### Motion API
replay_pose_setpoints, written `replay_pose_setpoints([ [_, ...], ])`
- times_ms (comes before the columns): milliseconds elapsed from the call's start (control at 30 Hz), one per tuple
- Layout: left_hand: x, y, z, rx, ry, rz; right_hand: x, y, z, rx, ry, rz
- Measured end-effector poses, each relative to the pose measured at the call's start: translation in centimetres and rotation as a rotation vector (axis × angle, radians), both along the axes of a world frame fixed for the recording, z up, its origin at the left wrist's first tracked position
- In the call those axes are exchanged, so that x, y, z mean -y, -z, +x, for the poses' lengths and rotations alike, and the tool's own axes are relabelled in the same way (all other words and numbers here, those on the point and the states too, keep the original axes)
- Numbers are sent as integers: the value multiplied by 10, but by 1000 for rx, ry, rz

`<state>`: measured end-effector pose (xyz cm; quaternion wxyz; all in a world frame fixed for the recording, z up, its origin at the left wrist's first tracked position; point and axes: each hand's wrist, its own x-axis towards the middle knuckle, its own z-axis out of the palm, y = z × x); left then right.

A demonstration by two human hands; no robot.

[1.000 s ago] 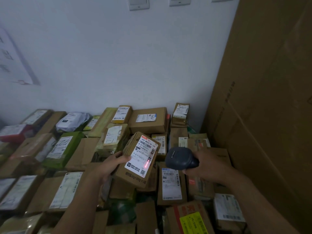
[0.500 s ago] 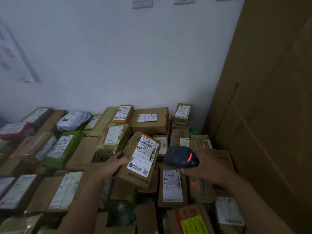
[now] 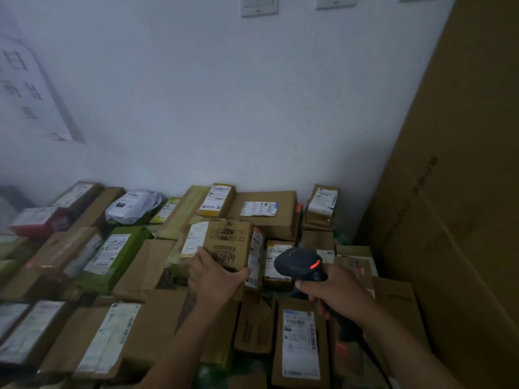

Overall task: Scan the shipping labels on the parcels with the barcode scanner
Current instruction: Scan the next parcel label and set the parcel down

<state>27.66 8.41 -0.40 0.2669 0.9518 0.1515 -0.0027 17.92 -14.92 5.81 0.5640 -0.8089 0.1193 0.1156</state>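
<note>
My left hand (image 3: 214, 277) grips a small brown cardboard parcel (image 3: 229, 244) from below, raised above the pile. Its printed brown side faces me, and its white shipping label (image 3: 255, 255) is turned to the right edge. My right hand (image 3: 334, 294) holds the dark barcode scanner (image 3: 299, 265) by its handle, just right of the parcel. A red light glows on the scanner's head. A cable runs down from the handle.
Many labelled parcels cover the surface below, among them a green box (image 3: 112, 256), a white poly bag (image 3: 134, 204) and a long brown box with a white label (image 3: 300, 343). A white wall stands behind. Tall cardboard sheets (image 3: 463, 192) lean at the right.
My left hand has turned the parcel, so the label that faced me now points right and the brown side faces me. The red scan line on the label is gone.
</note>
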Motion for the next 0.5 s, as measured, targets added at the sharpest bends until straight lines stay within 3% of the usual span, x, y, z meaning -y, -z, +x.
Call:
replay_pose_setpoints([
  [267,38,37,35,131,7,79,16,28,29,-25,77,29],
  [500,46,80,59,-90,-36,118,30,47,37,-40,133,64],
])
